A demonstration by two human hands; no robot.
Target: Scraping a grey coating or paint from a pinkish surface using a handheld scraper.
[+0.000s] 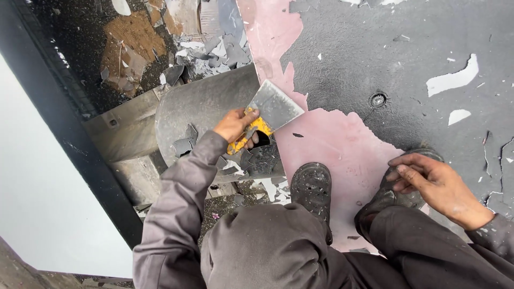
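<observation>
Underfoot we have a floor half stripped of its dark grey coating [385, 48], with a pink underlayer [326, 144] laid bare down the middle. At far left a white panel [37, 187] meets a black edge strip [69, 139], and beside it lies a heap of peeled coating flakes [214, 48] over brown patches. Next comes a grey metal dustpan [198, 107] with loose chips resting on it. Our left hand [234, 126] is clamped around the yellow handle of a wide-bladed scraper [273, 107], whose blade lies flat over the seam between dustpan and pink floor. Our two black boots [312, 187] stand on the pink patch, and our right hand [428, 182] rests loosely open, holding nothing, fingers touching the toe of the right boot. We judge the main risk to be the blade: pushed at too steep an angle it could gouge the pink layer, and a slip could send its edge toward the near boot. Loose flakes underfoot could also let a boot skid while we crouch.
</observation>
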